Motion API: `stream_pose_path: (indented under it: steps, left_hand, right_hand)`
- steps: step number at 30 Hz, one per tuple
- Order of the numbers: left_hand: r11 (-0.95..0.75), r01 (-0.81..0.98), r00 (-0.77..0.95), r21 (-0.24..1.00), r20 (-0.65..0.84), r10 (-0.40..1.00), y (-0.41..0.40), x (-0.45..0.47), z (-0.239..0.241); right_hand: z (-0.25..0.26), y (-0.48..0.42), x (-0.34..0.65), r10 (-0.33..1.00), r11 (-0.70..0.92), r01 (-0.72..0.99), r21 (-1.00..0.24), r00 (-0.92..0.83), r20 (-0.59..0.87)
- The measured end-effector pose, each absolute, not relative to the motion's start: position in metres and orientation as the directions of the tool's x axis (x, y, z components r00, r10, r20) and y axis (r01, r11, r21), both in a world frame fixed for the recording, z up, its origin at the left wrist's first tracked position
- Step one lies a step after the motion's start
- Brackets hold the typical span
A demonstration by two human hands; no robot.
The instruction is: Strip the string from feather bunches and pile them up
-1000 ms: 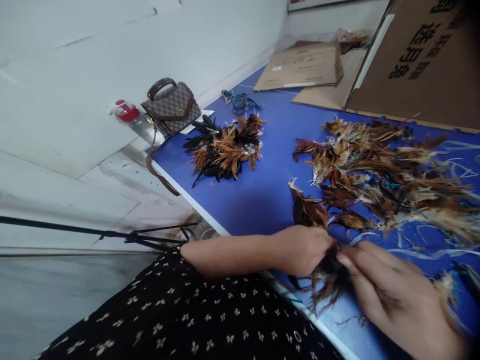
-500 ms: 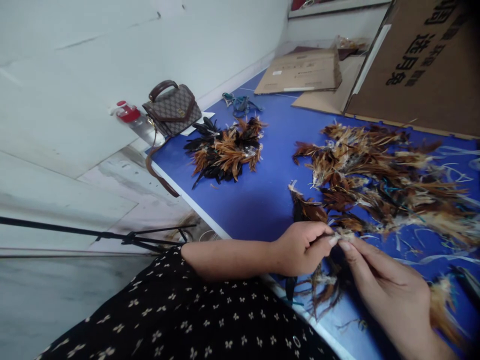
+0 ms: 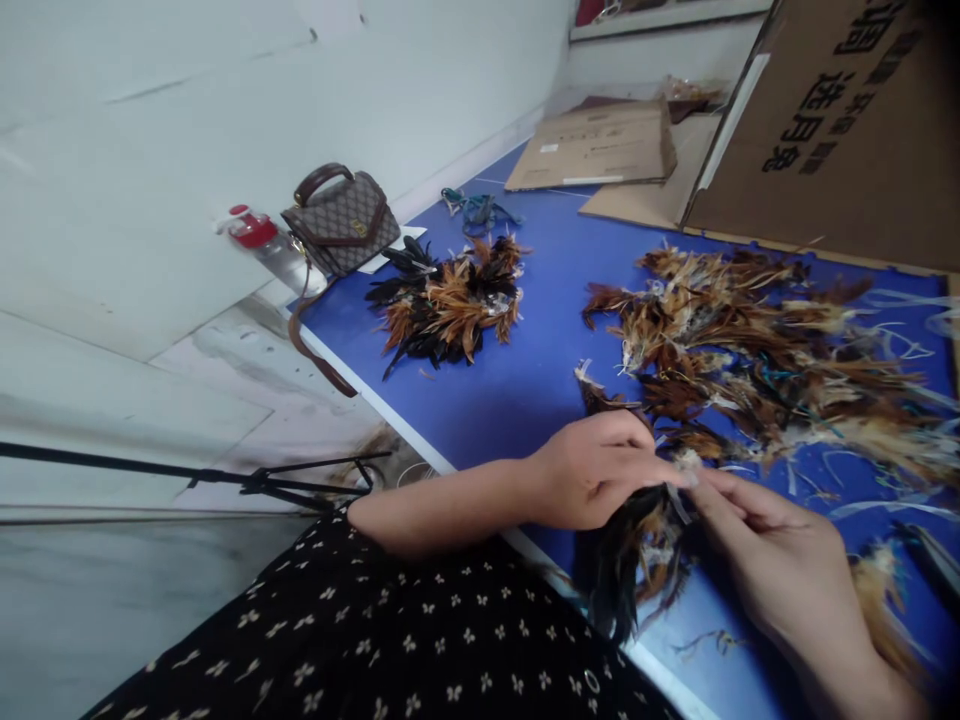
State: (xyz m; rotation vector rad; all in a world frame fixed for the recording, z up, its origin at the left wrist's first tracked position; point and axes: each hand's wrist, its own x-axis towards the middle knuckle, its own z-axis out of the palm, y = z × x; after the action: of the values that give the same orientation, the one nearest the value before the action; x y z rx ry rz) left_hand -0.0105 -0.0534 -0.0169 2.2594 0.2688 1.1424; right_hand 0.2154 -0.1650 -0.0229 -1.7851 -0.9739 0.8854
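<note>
My left hand (image 3: 596, 468) pinches the top of a small bundle of dark and brown feathers (image 3: 637, 560) that hangs down over the near edge of the blue table (image 3: 525, 390). My right hand (image 3: 780, 560) meets it from the right, fingertips closed on the same pale quill end. A large loose heap of brown and tan feathers (image 3: 765, 360) lies just beyond both hands. A smaller tidy pile of black and orange feathers (image 3: 450, 300) sits further left on the table.
A patterned brown handbag (image 3: 341, 218) and a red-capped bottle (image 3: 259, 235) rest at the table's far left corner. Flattened cardboard (image 3: 596, 145) and a big printed box (image 3: 847, 130) stand at the back. A black tripod leg (image 3: 187, 470) crosses the floor on the left.
Both hands rose slightly and the feather bundle has gathered, now hanging fuller and darker beneath the pinched quill ends. The view shifted a little.
</note>
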Motion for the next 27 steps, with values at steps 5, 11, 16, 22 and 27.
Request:
stream_pose_path:
  steps: [5,11,16,22,27]
  left_hand:
    - [-0.851,-0.067,0.806,0.521,0.531,0.261,-0.053,-0.008,-0.018]
    - [-0.727,-0.084,0.835,0.681,0.446,0.321,-0.055,-0.009,-0.01]
    - [-0.425,-0.191,0.686,0.885,0.43,0.588,-0.059,-0.007,-0.007]
    - [0.031,-0.309,0.701,0.951,0.205,0.683,-0.074,0.001,-0.012]
    - [-0.025,-0.211,0.681,0.977,0.165,0.714,-0.077,-0.001,-0.013]
  right_hand:
    - [-0.025,-0.165,0.219,0.928,-0.285,0.236,-0.929,0.311,-0.206]
    - [-0.03,-0.167,0.224,0.953,-0.276,0.161,-0.948,0.172,-0.248]
    - [-0.034,-0.169,0.224,0.94,-0.316,0.019,-0.949,0.139,-0.31]
    - [-0.032,-0.167,0.218,0.946,-0.311,-0.053,-0.949,0.081,-0.314]
    - [-0.03,-0.164,0.217,0.954,-0.299,0.049,-0.953,0.015,-0.299]
